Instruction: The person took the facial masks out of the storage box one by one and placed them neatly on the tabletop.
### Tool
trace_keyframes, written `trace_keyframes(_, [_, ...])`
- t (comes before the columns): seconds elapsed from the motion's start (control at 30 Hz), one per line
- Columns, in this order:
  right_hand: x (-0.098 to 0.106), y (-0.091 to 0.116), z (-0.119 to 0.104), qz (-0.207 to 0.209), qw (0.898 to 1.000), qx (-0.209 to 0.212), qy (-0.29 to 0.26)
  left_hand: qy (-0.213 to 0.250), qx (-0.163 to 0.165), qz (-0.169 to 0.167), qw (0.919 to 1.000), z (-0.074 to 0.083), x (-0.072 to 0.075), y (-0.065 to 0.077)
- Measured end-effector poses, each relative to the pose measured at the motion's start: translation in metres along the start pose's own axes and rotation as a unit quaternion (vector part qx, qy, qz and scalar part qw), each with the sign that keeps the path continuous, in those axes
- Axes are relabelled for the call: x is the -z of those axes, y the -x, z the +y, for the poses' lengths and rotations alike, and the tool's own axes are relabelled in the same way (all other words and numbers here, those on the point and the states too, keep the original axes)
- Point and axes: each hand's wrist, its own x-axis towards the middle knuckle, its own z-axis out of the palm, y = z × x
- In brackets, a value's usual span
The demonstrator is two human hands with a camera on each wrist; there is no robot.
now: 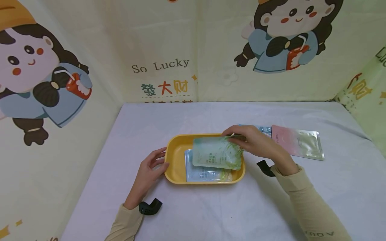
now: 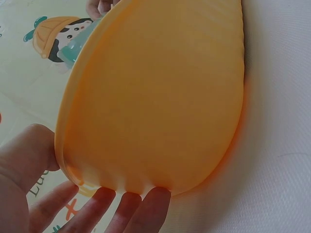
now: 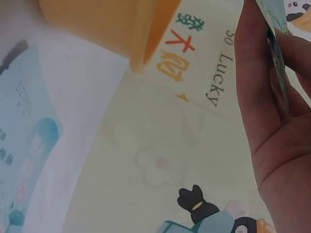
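A yellow tray [image 1: 176,160] sits on the desk [image 1: 196,211], which has a white cloth. Inside it, on the near side, lies a shiny blue packet [image 1: 196,175]. To the far right, outside the tray, are a pink and silver packet [image 1: 297,142] and a patterned blue packet [image 1: 265,130]. The right hand hides part of that last one.

The green packet [image 1: 215,152] is over the tray, covering some of the shiny blue packet. I can't tell if those two touch. Its long way goes left to right, with leafy pictures at the right end. The right hand [image 1: 253,140] pinches its far right corner between thumb and fingers. The left hand [image 1: 150,167] is spread wide, fingertips and thumb against the tray's left end.

The pink end says "PMPM", turned sideways. The green packet's words are too small to read. The wall sheet [image 1: 211,50] says "So Lucky" and "發大财".
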Motion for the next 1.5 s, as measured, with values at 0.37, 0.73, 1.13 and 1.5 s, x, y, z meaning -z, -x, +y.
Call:
trace_keyframes(0.37, [0.019, 0.008, 0.0, 0.034, 0.999, 0.009, -0.006, -0.002, 0.007, -0.001, 1.0, 0.0, -0.001, -0.001])
trace_keyframes(0.73, [0.031, 0.015, -0.002, 0.036, 0.999, -0.001, 0.007, 0.003, 0.008, -0.005, 1.0, 0.004, 0.001, 0.0])
trace_keyframes(1.13, [0.042, 0.026, 0.001, 0.047, 0.999, -0.008, 0.023, 0.003, 0.01, -0.005, 0.9999, 0.006, 0.003, 0.0])
trace_keyframes(1.5, [0.046, 0.04, 0.007, 0.059, 0.997, -0.012, 0.043, 0.004, 0.006, -0.003, 1.0, 0.003, 0.002, 0.001])
